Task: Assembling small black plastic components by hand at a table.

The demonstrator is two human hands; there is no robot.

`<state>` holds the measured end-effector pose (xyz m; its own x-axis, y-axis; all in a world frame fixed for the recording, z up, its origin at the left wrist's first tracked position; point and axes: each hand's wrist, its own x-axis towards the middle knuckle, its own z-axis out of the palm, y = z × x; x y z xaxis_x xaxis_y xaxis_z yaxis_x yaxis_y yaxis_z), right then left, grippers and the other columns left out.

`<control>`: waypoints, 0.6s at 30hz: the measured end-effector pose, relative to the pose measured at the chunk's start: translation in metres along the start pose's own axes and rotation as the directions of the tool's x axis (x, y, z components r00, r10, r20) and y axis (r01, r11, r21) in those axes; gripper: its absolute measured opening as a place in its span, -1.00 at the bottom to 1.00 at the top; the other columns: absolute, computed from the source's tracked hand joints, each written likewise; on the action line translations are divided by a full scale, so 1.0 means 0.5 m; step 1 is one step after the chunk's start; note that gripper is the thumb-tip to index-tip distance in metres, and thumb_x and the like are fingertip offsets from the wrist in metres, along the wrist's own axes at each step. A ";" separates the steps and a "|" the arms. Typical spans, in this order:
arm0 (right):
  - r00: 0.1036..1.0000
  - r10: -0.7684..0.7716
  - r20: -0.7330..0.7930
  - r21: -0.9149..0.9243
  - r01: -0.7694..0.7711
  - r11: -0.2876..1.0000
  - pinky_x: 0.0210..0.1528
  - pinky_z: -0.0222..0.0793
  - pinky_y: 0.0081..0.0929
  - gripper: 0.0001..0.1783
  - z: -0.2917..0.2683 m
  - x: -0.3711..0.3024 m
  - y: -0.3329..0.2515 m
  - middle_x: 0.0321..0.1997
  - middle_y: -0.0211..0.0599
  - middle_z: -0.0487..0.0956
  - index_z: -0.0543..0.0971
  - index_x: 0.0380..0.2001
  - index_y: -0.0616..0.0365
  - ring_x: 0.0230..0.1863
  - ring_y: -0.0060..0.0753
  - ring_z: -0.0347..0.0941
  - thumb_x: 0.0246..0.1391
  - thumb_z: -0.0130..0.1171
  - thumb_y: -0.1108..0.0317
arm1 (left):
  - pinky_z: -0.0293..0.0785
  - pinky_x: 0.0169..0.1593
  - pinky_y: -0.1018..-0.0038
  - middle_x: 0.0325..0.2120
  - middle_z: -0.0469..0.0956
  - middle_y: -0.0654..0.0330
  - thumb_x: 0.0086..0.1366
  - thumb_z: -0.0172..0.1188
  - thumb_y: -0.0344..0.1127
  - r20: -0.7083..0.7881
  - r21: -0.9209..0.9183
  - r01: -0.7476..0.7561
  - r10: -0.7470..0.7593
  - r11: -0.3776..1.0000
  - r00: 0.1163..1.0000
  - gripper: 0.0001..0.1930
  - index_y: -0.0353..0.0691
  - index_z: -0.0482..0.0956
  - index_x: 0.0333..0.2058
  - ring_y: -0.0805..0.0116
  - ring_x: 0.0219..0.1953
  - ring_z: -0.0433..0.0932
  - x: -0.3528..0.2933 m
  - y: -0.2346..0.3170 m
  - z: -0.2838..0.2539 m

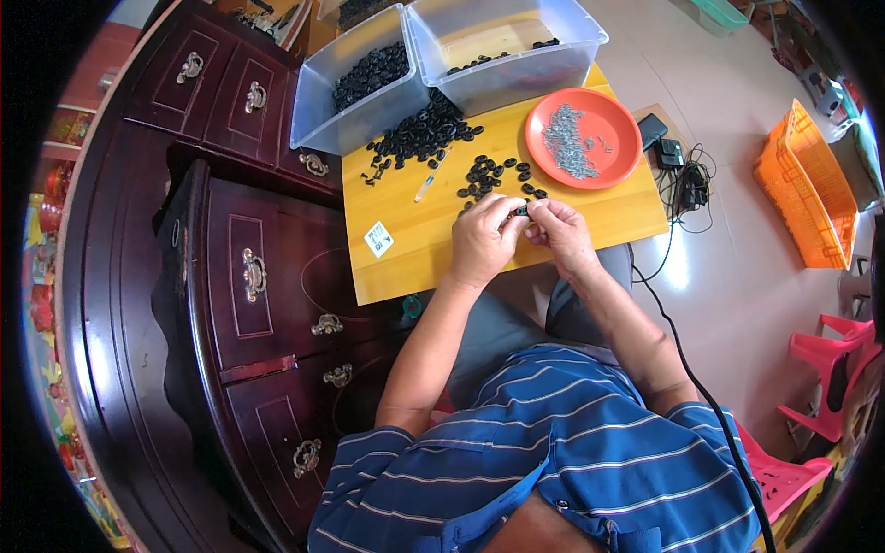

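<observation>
My left hand and my right hand meet over the yellow table, fingertips pinched together on a small black oval part. My fingers cover most of that part. Just beyond them lies a loose group of similar black oval parts. To the right, a round red plate carries a heap of small grey metal pins. A larger spread of black parts lies at the far left of the table, with a thin white-and-blue stick near it.
Two clear plastic bins with black parts stand along the far edge. A white label lies at left. Dark wooden drawers border the left. Black cables hang at right, near an orange basket and pink stools.
</observation>
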<state>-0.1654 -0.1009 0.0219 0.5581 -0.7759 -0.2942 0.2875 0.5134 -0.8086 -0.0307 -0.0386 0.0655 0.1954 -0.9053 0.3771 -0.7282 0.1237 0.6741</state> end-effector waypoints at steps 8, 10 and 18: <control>1.000 0.007 0.027 -0.011 -0.006 1.000 -0.34 0.32 -0.70 -0.79 -0.004 0.017 0.014 -0.44 -0.57 0.54 0.60 -0.34 0.09 -0.45 -0.74 0.40 0.28 0.14 0.20 | 0.52 -0.28 0.30 -0.38 0.59 0.14 0.11 0.30 -0.47 -0.006 -0.016 0.024 -0.024 1.000 1.000 -0.82 -0.19 0.61 -0.27 0.08 -0.34 0.60 0.001 -0.006 -0.006; 1.000 -0.005 0.022 -0.026 0.005 1.000 -0.34 0.32 -0.70 -0.79 -0.001 0.018 0.015 -0.44 -0.58 0.54 0.60 -0.34 0.09 -0.44 -0.75 0.39 0.28 0.13 0.20 | 0.52 -0.28 0.30 -0.38 0.59 0.14 0.11 0.31 -0.47 -0.004 -0.007 0.015 -0.015 1.000 1.000 -0.81 -0.19 0.61 -0.26 0.09 -0.35 0.60 0.002 -0.012 -0.007; 0.997 -0.053 0.054 -0.145 0.060 0.988 -0.36 0.28 -0.72 -0.77 -0.003 0.024 0.013 -0.48 -0.57 0.52 0.58 -0.33 0.11 -0.46 -0.75 0.36 0.30 0.11 0.20 | 0.43 -0.45 0.52 -0.42 0.56 0.17 0.13 0.33 -0.52 0.097 -0.018 0.048 -0.046 0.999 0.994 -0.79 -0.28 0.59 -0.23 0.43 -0.54 0.54 0.009 -0.004 -0.027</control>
<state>-0.1582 -0.1073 0.0123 0.5831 -0.7812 -0.2230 0.2046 0.4069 -0.8902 -0.0197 -0.0376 0.0744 0.1640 -0.9452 0.2824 -0.7059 0.0875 0.7028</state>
